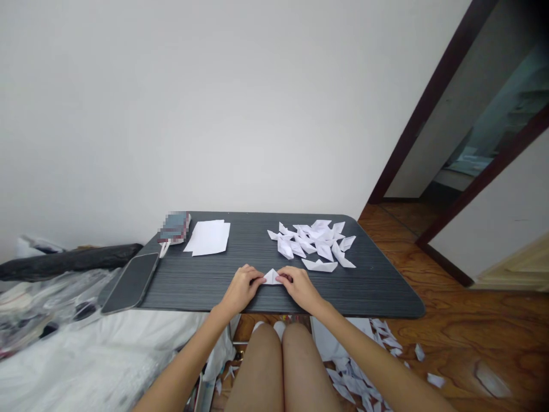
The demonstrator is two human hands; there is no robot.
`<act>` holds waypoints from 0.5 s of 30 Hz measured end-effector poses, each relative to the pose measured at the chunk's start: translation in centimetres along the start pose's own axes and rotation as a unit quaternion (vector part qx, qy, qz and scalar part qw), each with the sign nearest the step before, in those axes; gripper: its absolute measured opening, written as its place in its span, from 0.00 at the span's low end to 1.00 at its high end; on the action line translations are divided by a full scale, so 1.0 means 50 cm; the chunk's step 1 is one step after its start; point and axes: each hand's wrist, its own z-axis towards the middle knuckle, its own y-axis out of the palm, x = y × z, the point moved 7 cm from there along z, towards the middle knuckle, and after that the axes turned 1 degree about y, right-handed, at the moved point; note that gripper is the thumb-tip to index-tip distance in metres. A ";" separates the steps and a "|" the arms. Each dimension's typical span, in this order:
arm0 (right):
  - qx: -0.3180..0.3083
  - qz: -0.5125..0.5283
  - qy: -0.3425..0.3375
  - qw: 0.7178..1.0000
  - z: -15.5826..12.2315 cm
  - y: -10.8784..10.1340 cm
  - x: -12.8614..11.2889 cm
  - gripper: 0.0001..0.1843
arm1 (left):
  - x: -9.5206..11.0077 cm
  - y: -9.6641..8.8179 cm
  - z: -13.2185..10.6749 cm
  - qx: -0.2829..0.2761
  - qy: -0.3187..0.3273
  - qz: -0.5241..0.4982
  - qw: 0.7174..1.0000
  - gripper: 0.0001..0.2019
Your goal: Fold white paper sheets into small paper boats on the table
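Note:
A small folded piece of white paper point(271, 277) lies on the dark table point(377, 286) near its front edge. My left hand point(242, 288) pinches its left side and my right hand point(298, 285) pinches its right side, both with fingers closed on it. Behind, to the right, a pile of several folded white paper boats point(315, 243) is spread over the table. A small stack of flat white sheets point(208, 237) lies at the back left.
A phone point(131, 281) lies at the table's left corner, with a small blurred box point(174, 227) behind it. More folded paper pieces point(364, 366) litter the wooden floor under the table's right side. White bedding point(77, 355) lies at left; a doorway point(484, 143) opens at right.

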 end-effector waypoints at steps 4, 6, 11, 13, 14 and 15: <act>-0.032 -0.009 0.057 0.998 0.017 0.013 0.024 0.04 | -0.033 0.004 0.004 0.006 -0.102 0.024 0.994 0.09; -0.016 -0.040 0.063 0.997 0.015 0.009 0.027 0.06 | -0.042 0.004 0.001 -0.002 -0.139 0.059 0.988 0.10; 0.008 -0.127 0.070 0.989 0.002 0.000 0.026 0.09 | -0.041 0.002 -0.002 -0.036 -0.171 0.090 0.980 0.07; -0.004 -0.148 0.078 0.986 0.003 0.001 0.028 0.07 | -0.032 0.005 -0.002 -0.052 -0.156 0.078 0.983 0.06; -0.011 -0.147 0.079 0.986 0.004 0.001 0.030 0.07 | -0.027 0.005 -0.002 -0.055 -0.147 0.070 0.985 0.06; -0.019 -0.137 0.075 0.988 0.006 -0.001 0.031 0.07 | -0.023 0.004 -0.002 -0.053 -0.140 0.063 0.987 0.06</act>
